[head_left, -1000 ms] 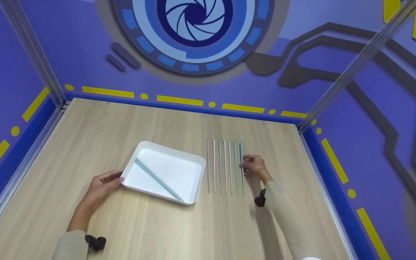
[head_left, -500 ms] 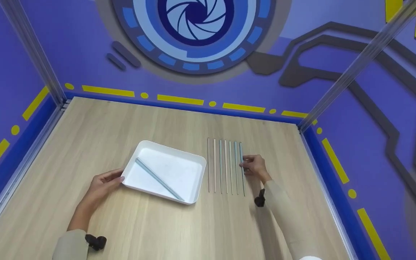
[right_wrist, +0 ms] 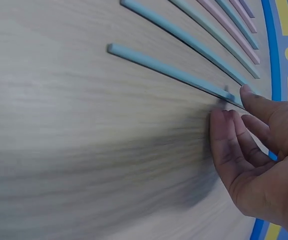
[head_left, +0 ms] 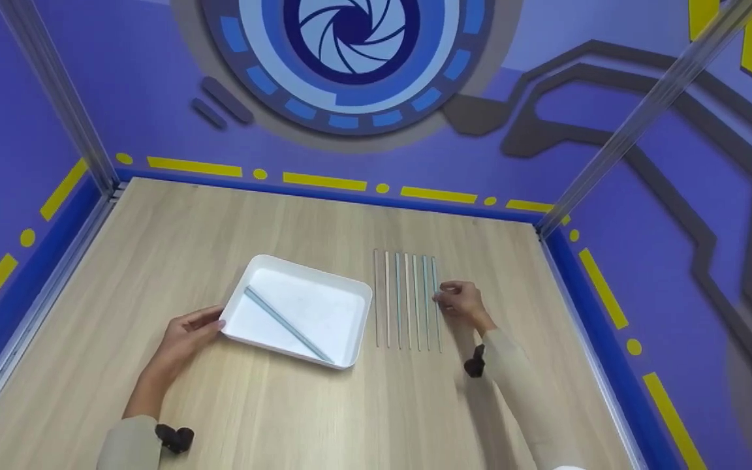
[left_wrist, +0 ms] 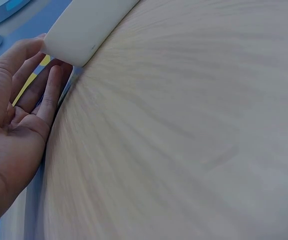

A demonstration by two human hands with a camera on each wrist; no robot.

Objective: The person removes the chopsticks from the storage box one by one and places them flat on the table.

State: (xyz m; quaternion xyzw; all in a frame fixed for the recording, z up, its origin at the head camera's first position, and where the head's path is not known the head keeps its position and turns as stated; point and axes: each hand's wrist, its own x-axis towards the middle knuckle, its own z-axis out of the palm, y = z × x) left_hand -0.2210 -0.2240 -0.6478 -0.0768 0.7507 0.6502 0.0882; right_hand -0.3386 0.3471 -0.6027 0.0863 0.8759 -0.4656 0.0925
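Observation:
A white tray [head_left: 343,297] stands left of centre, and my left hand [head_left: 183,336] grips its left corner. Thumb and fingers of the left hand [left_wrist: 21,95] meet at the tray corner [left_wrist: 84,35] in the left wrist view. Pale blue chopsticks [head_left: 288,324], lying close together, slant across the tray. To its right, several pastel chopsticks [head_left: 407,300] lie in a row. My right hand [head_left: 461,300] is at the rightmost blue chopstick [right_wrist: 168,72]. In the right wrist view, the right hand [right_wrist: 258,145] has its thumb and fingers spread apart around the far part of that chopstick.
The wooden table [head_left: 284,418] is bordered by a blue printed back wall [head_left: 154,98] and side walls. Metal posts [head_left: 650,117] rise at the back corners. A black wrist camera [head_left: 175,438] sits on the left sleeve, another wrist camera [head_left: 475,362] on the right.
The rightmost chopstick's upper end has shifted slightly left, so it lies closer to its neighbour. My right hand has barely moved; the left hand and tray stay put.

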